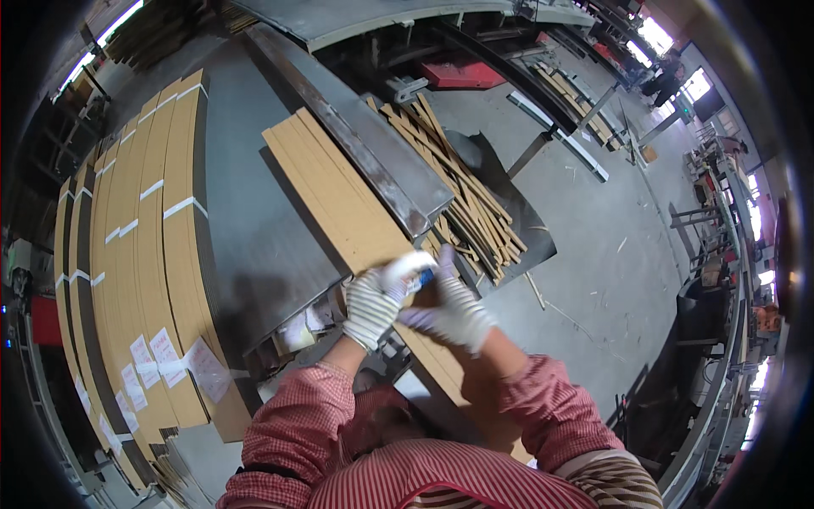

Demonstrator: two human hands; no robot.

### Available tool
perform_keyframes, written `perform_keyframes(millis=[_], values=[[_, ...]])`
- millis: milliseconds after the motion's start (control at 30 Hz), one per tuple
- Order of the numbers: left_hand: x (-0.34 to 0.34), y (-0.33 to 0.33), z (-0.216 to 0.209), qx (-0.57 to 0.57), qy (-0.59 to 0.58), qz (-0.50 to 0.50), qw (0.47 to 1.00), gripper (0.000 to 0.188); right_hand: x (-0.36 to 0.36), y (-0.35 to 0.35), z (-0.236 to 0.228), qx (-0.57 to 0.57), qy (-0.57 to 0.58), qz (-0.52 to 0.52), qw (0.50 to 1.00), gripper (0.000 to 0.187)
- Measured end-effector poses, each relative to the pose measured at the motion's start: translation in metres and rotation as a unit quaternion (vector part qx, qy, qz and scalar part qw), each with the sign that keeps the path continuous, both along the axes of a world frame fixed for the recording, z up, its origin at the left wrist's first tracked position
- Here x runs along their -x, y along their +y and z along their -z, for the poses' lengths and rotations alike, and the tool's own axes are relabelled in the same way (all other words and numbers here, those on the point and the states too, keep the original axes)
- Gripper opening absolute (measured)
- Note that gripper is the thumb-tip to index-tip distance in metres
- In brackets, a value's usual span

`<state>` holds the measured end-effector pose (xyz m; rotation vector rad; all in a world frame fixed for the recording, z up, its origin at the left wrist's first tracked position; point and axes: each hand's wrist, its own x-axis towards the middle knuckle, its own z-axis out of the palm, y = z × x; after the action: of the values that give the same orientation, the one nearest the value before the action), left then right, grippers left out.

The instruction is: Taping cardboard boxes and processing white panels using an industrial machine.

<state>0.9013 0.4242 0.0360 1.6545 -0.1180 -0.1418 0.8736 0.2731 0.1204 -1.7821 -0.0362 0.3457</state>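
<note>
A long stack of brown cardboard strips [339, 191] runs from the work table down toward my body. Above it, my left hand [373, 310], in a striped white glove, is closed on a white tape roll [409, 266] with a blue patch inside its ring. Just to the right, my right hand [458, 310], gloved as well, is over the stack close to the roll. Its thumb and fingers are spread apart, and I see nothing gripped between them. Part of the stack is hidden under both hands.
Tall bundles of cardboard strips [153, 254] bound with white bands stand on the left, with paper labels near their lower ends. A metal rail [356, 119] edges the dark table [254, 170]. Loose narrow strips [466, 195] are heaped on the right. Machinery [721, 220] lines the far right.
</note>
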Motion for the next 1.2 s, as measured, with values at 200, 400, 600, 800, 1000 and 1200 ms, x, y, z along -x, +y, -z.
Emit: perform_keyframes(millis=[200, 400, 600, 800, 1000, 1200], values=[[0.008, -0.008, -0.013, -0.362, -0.079, 0.052, 0.927, 0.053, -0.044, -0.018, -0.03, 0.346, -0.169, -0.263, 0.885, 0.064], [0.007, -0.014, -0.01, -0.281, -0.116, 0.007, 0.953, 0.07, -0.073, -0.064, 0.09, 0.489, -0.101, -0.26, 0.826, 0.027], [0.008, -0.001, 0.023, 0.035, -0.088, -0.199, 0.975, 0.078, -0.069, -0.064, 0.15, 0.131, 0.105, -0.004, 0.986, 0.042], [0.127, -0.011, 0.003, -0.294, -0.077, 0.144, 0.942, 0.083, -0.044, -0.082, 0.047, 0.372, 0.12, -0.417, 0.82, 0.07], [0.055, -0.017, 0.032, 0.054, 0.25, -0.098, 0.962, 0.081, -0.058, -0.033, 0.05, 0.305, 0.091, -0.142, 0.937, 0.097], [0.042, -0.001, -0.024, 0.214, 0.154, -0.143, 0.954, 0.045, -0.056, -0.084, 0.052, 0.022, 0.06, -0.057, 0.996, 0.08]])
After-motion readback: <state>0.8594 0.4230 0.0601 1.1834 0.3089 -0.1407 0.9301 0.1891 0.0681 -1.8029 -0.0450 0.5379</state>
